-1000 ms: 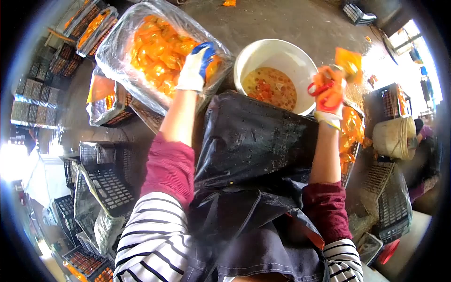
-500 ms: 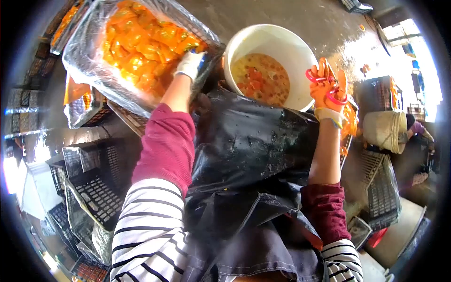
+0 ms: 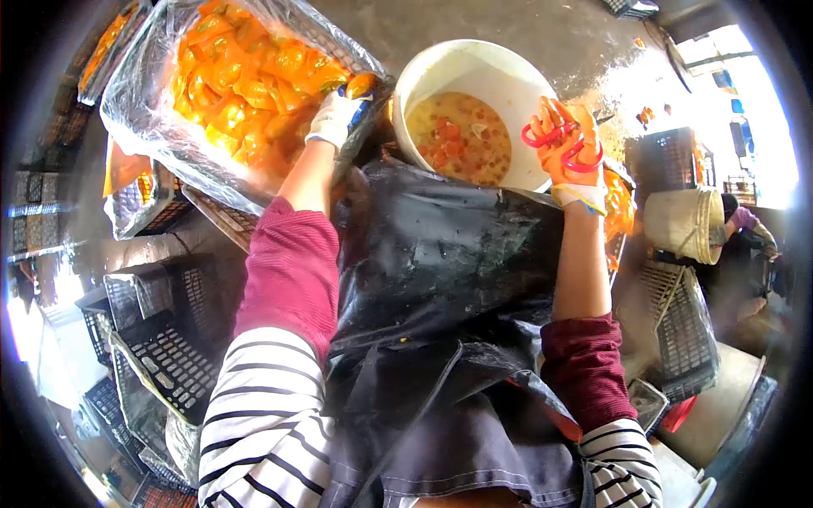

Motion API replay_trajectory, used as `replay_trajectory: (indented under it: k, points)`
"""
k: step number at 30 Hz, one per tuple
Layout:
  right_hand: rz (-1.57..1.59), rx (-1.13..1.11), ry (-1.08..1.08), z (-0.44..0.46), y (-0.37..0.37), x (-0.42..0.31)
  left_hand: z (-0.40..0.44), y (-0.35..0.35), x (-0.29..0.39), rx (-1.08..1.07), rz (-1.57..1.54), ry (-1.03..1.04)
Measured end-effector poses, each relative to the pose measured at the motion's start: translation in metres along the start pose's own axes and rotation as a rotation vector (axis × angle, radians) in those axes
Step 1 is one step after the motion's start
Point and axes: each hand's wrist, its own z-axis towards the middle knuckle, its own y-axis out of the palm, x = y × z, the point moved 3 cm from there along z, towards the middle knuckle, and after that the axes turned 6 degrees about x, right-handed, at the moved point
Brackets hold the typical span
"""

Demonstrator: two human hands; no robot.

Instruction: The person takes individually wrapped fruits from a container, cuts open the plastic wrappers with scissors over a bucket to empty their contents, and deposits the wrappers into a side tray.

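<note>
My left hand [image 3: 337,117], in a white and blue work glove, is closed on a glossy orange piece [image 3: 360,85] at the right edge of a plastic-lined crate [image 3: 140,127]. Similar wet orange pieces [image 3: 254,76] fill this crate; they look like fruit or vegetable, kind unclear. My right hand [image 3: 569,152], in an orange glove with a pale cuff, holds red-handled scissors [image 3: 583,161], with fingers through the loops. It is at the right rim of a white bucket [image 3: 529,85]. Yellowish liquid with orange bits [image 3: 461,140] lies in the bucket. The scissor blades are mostly hidden.
A black apron [image 3: 449,254] covers my lap against the bucket. More orange pieces [image 3: 621,207] sit beside my right wrist. Black crates [image 3: 174,356] stand at left, another crate [image 3: 682,339] at right. A person [image 3: 745,229] is beside a pale bucket [image 3: 682,224] at far right.
The view has shifted slightly, moving the scene left. An orange piece now shows clearly at my left fingertips, raised at the crate's edge. My right hand keeps the scissors near the bucket rim.
</note>
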Motion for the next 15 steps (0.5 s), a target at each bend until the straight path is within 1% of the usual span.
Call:
replay_trajectory:
  k: [1, 3, 4, 6, 7, 9, 10, 11, 13, 14, 15]
  points:
    - [-0.004, 0.007, 0.009, 0.002, -0.003, 0.001, -0.001, -0.004, 0.005, 0.046, 0.101, -0.031]
    - [-0.068, -0.022, 0.023, 0.002, -0.006, 0.002, -0.015, -0.017, 0.008, 0.119, -0.140, -0.089]
    - [-0.097, -0.040, 0.029, 0.002, -0.006, 0.002, -0.040, -0.038, 0.034, 0.172, -0.254, -0.134]
    - [-0.159, -0.099, 0.033, 0.009, -0.012, 0.004, -0.042, -0.046, 0.025, 0.247, -0.461, -0.155]
    - [-0.235, -0.133, -0.003, 0.012, -0.014, 0.005, -0.043, -0.050, 0.022, 0.285, -0.563, -0.161]
    - [-0.389, -0.200, -0.080, 0.013, -0.015, 0.006, -0.024, -0.038, -0.015, 0.168, -1.155, -0.174]
    - [-0.464, -0.186, -0.095, 0.014, -0.018, 0.009, -0.028, -0.045, -0.010, 0.171, -1.246, -0.191]
    - [-0.473, -0.206, -0.057, 0.018, -0.023, 0.010, -0.045, -0.060, 0.013, 0.251, -1.196, -0.241]
    - [-0.494, -0.244, 0.030, 0.037, -0.041, 0.010, -0.056, -0.074, 0.022, 0.227, -1.198, -0.191]
    - [-0.833, -0.223, 0.045, 0.054, -0.043, 0.009, -0.063, -0.080, 0.025, 0.270, -1.139, -0.205]
    - [-1.109, -0.254, -0.012, 0.069, -0.045, 0.007, -0.070, -0.084, 0.027, 0.310, -1.081, -0.223]
